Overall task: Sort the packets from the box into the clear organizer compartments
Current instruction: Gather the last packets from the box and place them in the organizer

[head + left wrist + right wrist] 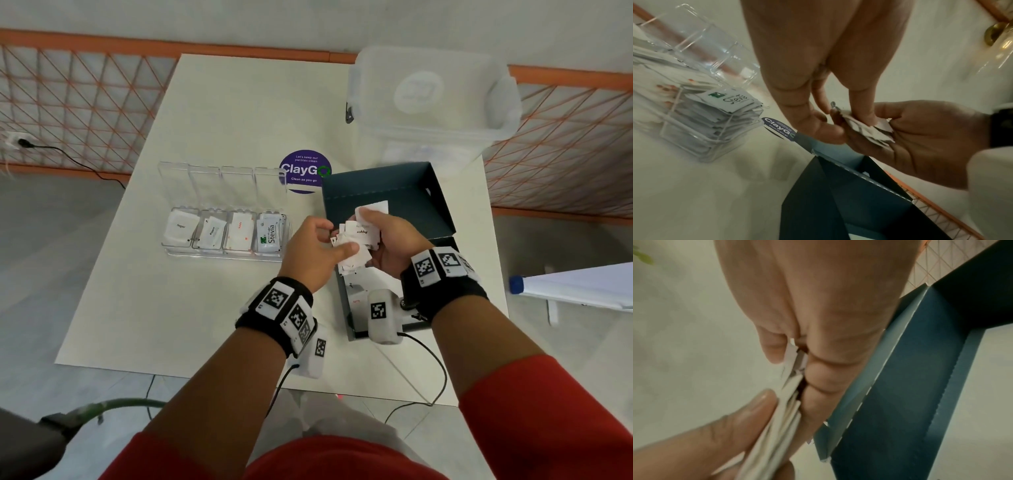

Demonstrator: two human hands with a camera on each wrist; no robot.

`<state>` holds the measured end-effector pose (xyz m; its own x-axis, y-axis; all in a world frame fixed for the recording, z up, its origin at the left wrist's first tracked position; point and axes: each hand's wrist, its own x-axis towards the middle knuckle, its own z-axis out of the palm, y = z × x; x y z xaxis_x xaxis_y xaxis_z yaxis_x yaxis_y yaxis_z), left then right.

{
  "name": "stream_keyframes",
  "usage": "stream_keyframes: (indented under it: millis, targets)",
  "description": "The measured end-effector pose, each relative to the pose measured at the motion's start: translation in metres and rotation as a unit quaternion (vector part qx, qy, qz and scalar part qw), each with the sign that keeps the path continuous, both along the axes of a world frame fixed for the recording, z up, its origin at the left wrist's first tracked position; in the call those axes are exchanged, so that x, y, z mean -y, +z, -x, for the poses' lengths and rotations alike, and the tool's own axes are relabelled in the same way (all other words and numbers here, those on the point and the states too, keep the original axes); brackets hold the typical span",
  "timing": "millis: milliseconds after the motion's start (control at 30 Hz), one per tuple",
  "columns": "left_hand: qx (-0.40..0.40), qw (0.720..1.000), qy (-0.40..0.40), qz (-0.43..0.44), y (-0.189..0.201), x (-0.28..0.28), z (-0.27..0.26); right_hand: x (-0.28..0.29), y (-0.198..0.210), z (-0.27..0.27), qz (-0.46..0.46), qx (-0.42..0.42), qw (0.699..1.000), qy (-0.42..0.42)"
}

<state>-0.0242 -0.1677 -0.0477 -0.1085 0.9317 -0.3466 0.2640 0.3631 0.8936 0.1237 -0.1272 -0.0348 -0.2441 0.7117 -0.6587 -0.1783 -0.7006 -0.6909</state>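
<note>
Setting: white table (205, 308) under both hands; orange mesh fence beyond
Progress: well under way, by my read; all four compartments stocked, a handful yet to sort
Right hand (394, 246): curled round a fanned stack of packets (356, 240), over the box
Left hand (308, 253): thumb and fingers pinching that stack's near edge
Organizer (224, 251): left of the hands, lids up; Sugar, Pepper, a red-printed sort, Stevia
Box (387, 202): dark, open, beneath the right hand; a few packets inside

Organizer (224, 248) compartments open-topped; raised lids (219, 181) block far side.
</note>
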Motion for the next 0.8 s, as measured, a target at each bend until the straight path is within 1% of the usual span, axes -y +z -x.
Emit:
stream_keyframes:
  millis: [100, 233, 333, 400, 500, 533, 600, 667, 733, 800]
  targets:
    - [0.005, 1.000, -0.015, 0.019, 0.002, -0.001, -0.003, 0.002, 0.002, 0.000, 0.000, -0.015, 1.000, -0.016]
    - [-0.015, 1.000, -0.014, -0.005, 0.003, -0.002, -0.004, 0.006, 0.003, 0.002, -0.025, 0.016, 0.999, -0.014]
    - [-0.005, 1.000, -0.026, -0.009, 0.005, -0.003, -0.005, 0.006, 0.002, 0.001, -0.036, 0.057, 0.998, 0.009]
    - [0.029, 0.999, -0.022, 0.000, 0.006, -0.002, -0.004, 0.004, 0.001, 0.001, -0.049, 0.089, 0.994, 0.033]
    - [0.130, 0.991, 0.007, 0.010, 0.010, -0.001, -0.002, 0.004, 0.002, 0.002, -0.066, 0.136, 0.986, 0.071]
    - [0.147, 0.989, 0.008, 0.004, 0.011, 0.000, -0.001, 0.005, 0.002, 0.004, -0.074, 0.145, 0.983, 0.088]
    - [0.157, 0.987, 0.011, -0.017, 0.014, 0.000, -0.002, 0.007, 0.003, 0.009, -0.093, 0.136, 0.980, 0.114]
    - [0.160, 0.986, 0.031, -0.031, 0.016, -0.001, -0.002, 0.007, 0.005, 0.012, -0.094, 0.128, 0.981, 0.110]
    - [0.156, 0.985, 0.061, -0.033, 0.017, -0.003, 0.000, 0.006, 0.006, 0.012, -0.080, 0.134, 0.982, 0.104]
    - [0.161, 0.983, 0.083, -0.028, 0.016, -0.006, 0.004, 0.005, 0.007, 0.007, -0.088, 0.137, 0.978, 0.133]
